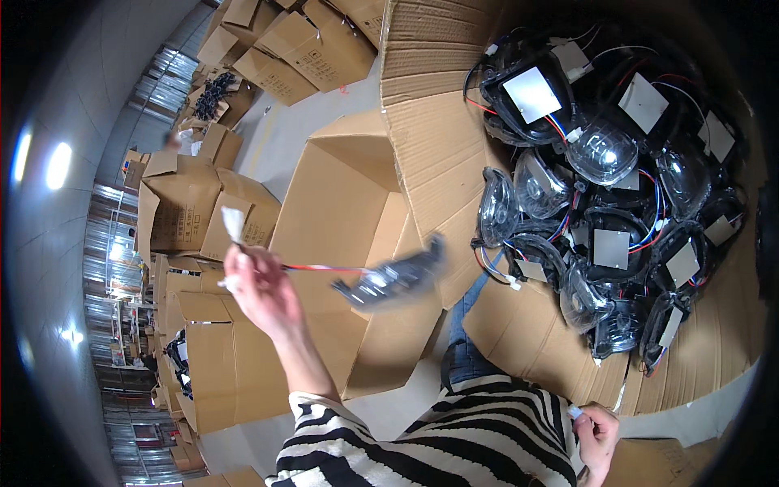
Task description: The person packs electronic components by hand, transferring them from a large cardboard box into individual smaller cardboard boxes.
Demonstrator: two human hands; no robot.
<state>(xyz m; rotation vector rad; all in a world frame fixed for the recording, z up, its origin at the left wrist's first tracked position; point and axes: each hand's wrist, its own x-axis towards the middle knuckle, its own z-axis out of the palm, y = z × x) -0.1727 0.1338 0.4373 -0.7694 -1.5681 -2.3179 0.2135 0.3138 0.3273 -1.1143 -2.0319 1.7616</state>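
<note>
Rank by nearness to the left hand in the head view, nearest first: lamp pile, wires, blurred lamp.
1. Wires, running rightward from the left hand.
2. Blurred lamp, at the wires' right end.
3. Lamp pile, upper right, in the large carton.

Head-worn fisheye, facing down; left hand (264, 288), right hand (599, 438) near.

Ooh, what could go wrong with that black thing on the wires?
Maybe these:
1. The wires run straight from the left hand to the black part, so a hard tug might work them loose.
2. The black part is blurred, so it seems to be moving; it could bump the open carton.
3. Beside it, clear-fronted lamps are piled together with loose wires, which might snag or scratch.
</note>
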